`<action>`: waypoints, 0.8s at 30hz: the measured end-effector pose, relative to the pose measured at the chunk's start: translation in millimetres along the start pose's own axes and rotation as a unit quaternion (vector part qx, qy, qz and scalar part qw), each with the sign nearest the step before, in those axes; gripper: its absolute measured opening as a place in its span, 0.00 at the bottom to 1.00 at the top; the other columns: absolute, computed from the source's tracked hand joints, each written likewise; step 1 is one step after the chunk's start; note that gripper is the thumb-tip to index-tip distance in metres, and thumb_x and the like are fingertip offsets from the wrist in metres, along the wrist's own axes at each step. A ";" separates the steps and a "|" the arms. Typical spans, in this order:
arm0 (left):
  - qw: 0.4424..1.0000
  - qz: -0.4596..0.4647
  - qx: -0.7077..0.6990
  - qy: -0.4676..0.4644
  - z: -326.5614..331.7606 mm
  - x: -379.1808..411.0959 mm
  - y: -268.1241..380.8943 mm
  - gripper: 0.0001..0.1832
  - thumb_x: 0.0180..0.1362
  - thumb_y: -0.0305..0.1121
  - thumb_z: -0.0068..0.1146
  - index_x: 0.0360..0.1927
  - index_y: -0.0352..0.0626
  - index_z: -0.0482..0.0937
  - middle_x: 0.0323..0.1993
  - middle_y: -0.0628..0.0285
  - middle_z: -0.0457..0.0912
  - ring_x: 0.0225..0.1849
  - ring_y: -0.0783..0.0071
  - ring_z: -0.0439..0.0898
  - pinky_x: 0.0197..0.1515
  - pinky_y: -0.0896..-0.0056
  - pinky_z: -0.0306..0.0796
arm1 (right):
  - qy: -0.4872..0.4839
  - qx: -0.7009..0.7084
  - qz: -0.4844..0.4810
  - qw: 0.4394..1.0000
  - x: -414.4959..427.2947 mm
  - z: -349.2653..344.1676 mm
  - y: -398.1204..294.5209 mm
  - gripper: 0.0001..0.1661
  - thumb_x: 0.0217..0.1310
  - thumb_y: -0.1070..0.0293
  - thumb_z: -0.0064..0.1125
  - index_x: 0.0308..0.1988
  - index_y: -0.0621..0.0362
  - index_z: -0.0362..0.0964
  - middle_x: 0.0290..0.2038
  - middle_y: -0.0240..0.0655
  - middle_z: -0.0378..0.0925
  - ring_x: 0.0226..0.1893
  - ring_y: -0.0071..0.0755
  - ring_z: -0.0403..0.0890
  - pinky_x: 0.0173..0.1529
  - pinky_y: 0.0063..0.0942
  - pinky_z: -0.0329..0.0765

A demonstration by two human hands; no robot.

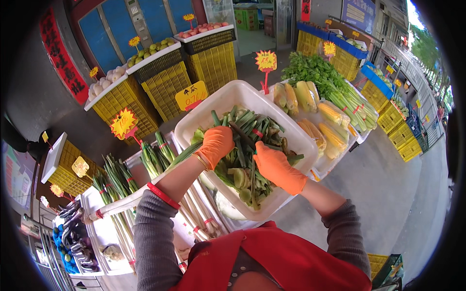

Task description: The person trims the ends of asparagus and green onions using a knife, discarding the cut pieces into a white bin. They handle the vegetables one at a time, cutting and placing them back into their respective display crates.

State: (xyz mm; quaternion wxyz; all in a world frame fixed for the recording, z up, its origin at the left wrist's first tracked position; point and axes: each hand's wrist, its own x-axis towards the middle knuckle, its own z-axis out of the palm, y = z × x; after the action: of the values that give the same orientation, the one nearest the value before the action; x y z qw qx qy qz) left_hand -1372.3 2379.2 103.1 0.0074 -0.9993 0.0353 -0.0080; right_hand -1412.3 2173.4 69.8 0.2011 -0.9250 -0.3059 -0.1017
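Observation:
My left hand (218,145), in an orange glove, grips the green tops of a bundle of long scallions (125,201). The white stalks run out to the left beneath my forearm, with red tape near the root end. My right hand (279,168), also gloved in orange, is closed around what looks like the handle of a dark-bladed knife (242,135). The blade points up and left, close to my left fingers. Both hands are over a white plastic tub (309,140) of cut scallion leaves (251,122) and leafy trimmings (240,178).
Wrapped corn (331,136) and celery (349,98) lie on trays to the right. More scallions (200,207) and eggplants (74,232) are at left. A price sign (191,95) stands at the tub's far rim. Yellow crates (213,63) bear fruit behind.

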 end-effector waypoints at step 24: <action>0.995 0.097 0.037 -0.013 41.5 0.8 -5.1 0.07 0.45 0.33 0.65 0.27 0.43 0.88 0.27 0.52 0.86 0.33 0.56 0.87 0.29 0.54 0.76 | -0.246 0.105 -0.009 0.964 32.4 -2.1 6.3 0.20 0.63 0.63 0.51 0.45 0.69 0.76 0.39 0.64 0.78 0.45 0.64 0.80 0.48 0.50 0.76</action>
State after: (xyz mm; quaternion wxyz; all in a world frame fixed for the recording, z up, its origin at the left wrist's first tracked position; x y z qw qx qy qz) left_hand -1370.4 2384.9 61.7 0.0457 -0.9903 0.1312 0.0047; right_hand -1382.9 2184.8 79.8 0.2146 -0.8926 -0.3629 0.1596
